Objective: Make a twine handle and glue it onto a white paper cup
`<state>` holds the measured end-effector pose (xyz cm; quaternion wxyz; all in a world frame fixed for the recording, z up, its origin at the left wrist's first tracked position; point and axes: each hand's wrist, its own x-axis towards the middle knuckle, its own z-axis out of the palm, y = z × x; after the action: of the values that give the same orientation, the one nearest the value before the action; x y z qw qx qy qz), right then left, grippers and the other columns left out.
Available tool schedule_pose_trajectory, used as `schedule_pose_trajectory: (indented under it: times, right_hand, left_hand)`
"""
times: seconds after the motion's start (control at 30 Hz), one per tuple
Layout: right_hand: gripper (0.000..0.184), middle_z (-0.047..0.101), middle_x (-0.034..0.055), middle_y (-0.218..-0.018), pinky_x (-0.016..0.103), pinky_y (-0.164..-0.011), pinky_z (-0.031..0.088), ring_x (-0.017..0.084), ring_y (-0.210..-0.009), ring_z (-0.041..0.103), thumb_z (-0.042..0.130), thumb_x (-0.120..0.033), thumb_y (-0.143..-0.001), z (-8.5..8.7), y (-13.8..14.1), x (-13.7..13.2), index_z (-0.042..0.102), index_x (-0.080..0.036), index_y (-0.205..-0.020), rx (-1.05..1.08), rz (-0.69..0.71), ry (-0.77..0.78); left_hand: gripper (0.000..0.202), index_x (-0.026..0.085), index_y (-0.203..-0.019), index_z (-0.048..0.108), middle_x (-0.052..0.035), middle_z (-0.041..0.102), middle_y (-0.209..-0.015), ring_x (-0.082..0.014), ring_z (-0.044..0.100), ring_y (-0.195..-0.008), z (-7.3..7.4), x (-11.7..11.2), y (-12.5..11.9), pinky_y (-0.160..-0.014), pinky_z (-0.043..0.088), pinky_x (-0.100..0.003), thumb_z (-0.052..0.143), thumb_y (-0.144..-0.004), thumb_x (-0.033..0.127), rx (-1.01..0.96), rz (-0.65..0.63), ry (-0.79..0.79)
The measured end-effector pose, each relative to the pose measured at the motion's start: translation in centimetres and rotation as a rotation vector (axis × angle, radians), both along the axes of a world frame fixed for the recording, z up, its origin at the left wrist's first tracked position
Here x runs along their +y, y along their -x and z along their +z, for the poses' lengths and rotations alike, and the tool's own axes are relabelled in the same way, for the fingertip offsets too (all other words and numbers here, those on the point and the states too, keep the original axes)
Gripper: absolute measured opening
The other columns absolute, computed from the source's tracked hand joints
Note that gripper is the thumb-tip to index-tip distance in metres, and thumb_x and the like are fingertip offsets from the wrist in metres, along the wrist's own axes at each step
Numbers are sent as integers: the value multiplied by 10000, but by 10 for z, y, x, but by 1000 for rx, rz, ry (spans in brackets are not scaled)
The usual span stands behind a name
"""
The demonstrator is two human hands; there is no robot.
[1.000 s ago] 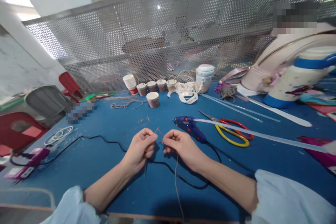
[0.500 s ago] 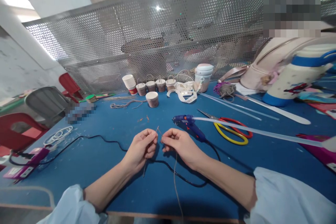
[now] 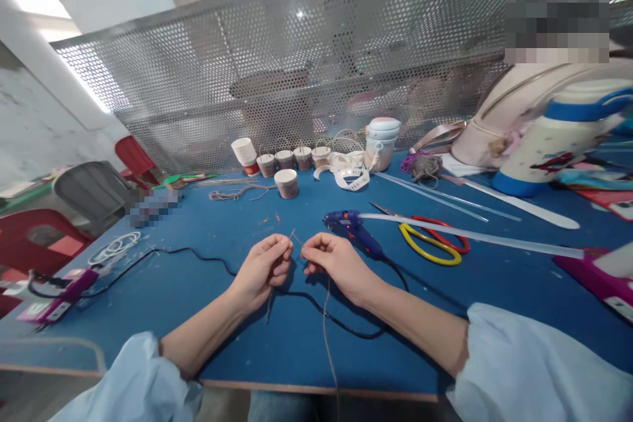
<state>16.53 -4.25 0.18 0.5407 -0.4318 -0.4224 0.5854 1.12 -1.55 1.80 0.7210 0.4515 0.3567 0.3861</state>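
Over the middle of the blue table (image 3: pixel 188 290), my left hand (image 3: pixel 262 268) and my right hand (image 3: pixel 336 264) are both closed, pinching thin brown twine (image 3: pixel 325 316). Short twine ends stick up between the fingertips. One strand hangs from my right hand toward the table's front edge; a shorter piece drops below my left hand. A blue glue gun (image 3: pixel 353 231) lies just beyond my right hand with a long clear glue stick (image 3: pixel 469 235) in it.
Yellow and red scissors (image 3: pixel 430 247) lie right of the glue gun. Paper cups (image 3: pixel 287 182) and a white ribbon roll (image 3: pixel 352 178) stand at the back by the perforated metal screen. A black cable (image 3: pixel 198 254) crosses the table. A bag and a flask (image 3: pixel 548 138) sit at the right.
Both hands have stayed together on the twine, with only small finger movements. The view has shifted slightly, so the hands sit a little higher in the picture.
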Motion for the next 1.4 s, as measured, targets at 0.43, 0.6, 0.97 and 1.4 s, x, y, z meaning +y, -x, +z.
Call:
schedule_pose_trajectory:
  times: [0.43, 0.6, 0.97, 1.4]
  right_hand:
    - [112, 577, -59, -548, 237, -504, 489, 81, -454, 550, 689, -219, -675, -5, 6, 3, 596, -158, -689, 18, 9, -24]
    - [124, 574, -53, -531, 242, -498, 499, 81, -443, 538, 691, -219, -664, -5, 4, 1, 586, -154, -682, 35, 14, -19]
    - [154, 585, -52, -535, 240, -507, 494, 83, -446, 549, 708, -234, -650, -9, 2, -1, 578, -161, -691, 28, 23, 16]
    - [244, 576, -48, -550, 257, -516, 514, 82, -469, 527, 767, -300, -615, -10, 4, 0, 590, -159, -706, 41, 10, 36]
  left_hand:
    - [346, 158, -687, 481, 82, 441, -523, 8, 245, -360, -9, 3, 1, -330, 146, -120, 781, -667, 330, 35, 78, -100]
    - [330, 146, -695, 497, 61, 481, -576, 4, 304, -370, -10, -1, -2, -328, 161, -119, 758, -698, 348, 34, 30, -108]
    - [264, 156, -820, 564, 98, 369, -528, 5, 219, -368, -13, -3, -3, -339, 142, -126, 720, -736, 351, 74, 36, -67]
    - [284, 153, -705, 503, 62, 455, -577, -2, 283, -375, -12, -7, 0, -330, 153, -133, 692, -760, 358, 39, 1, -48]
